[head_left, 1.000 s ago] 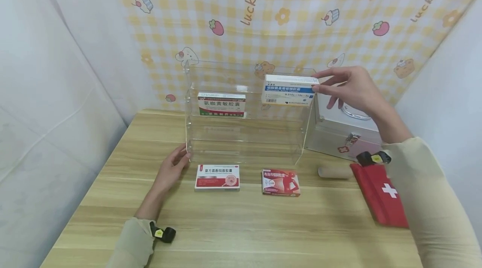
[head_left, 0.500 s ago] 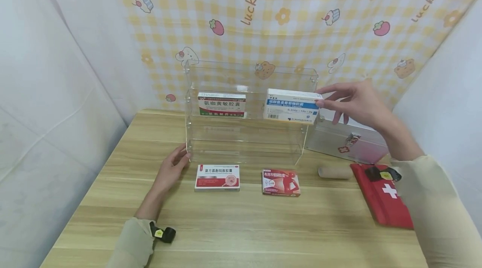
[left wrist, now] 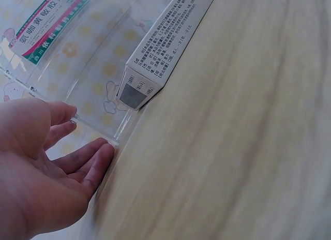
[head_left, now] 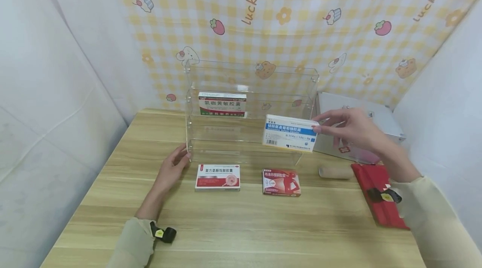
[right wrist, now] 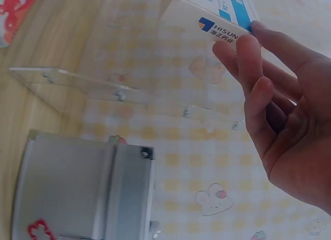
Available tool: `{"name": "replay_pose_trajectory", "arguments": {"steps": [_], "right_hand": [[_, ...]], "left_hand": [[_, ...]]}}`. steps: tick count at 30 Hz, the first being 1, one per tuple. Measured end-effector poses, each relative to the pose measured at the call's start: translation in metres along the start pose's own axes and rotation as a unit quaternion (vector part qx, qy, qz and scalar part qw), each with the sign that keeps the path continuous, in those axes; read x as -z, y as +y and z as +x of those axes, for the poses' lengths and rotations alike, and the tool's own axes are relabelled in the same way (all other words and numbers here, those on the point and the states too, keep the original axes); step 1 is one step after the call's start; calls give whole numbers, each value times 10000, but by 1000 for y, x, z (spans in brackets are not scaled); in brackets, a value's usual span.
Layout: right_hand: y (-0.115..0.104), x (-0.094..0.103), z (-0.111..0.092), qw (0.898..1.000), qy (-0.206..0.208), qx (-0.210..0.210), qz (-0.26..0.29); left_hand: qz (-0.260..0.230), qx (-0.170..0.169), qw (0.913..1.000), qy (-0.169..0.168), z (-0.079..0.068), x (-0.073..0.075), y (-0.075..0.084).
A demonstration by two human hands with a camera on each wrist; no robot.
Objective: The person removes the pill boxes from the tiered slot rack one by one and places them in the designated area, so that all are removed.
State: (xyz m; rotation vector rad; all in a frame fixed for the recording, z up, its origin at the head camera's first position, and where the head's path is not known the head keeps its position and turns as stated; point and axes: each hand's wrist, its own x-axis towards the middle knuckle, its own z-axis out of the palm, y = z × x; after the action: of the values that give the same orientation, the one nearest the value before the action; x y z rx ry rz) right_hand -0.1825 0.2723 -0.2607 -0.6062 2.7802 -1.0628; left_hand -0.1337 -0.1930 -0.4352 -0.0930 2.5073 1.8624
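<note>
A blue-and-white box [head_left: 289, 133] is pinched by the right hand [head_left: 350, 127] in front of a clear shelf [head_left: 253, 111], right of centre. Its lower left edge is touched by the relaxed left hand [head_left: 171, 169].

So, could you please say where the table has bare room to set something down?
The table has its widest bare patch in front of the flat white box and red box; a smaller gap parts them. Its right side is crowded by the silver case, tan roll and red pouch.
</note>
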Motion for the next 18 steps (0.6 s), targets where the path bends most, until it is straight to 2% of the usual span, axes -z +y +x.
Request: {"name": "replay_pose_trajectory", "arguments": {"steps": [5,13,18], "right_hand": [[14,-13,-10,9988,-372,-70,300],[33,-35,-26,9959,-689,-109,570],[43,-54,-35,9917,-968,-94,844]], "left_hand": [[-32,-33,10000,-5,2,0,-3],[-83,-86,9999,37,18,0,-36],[41,-165,9998,102,20,0,-42]]}}
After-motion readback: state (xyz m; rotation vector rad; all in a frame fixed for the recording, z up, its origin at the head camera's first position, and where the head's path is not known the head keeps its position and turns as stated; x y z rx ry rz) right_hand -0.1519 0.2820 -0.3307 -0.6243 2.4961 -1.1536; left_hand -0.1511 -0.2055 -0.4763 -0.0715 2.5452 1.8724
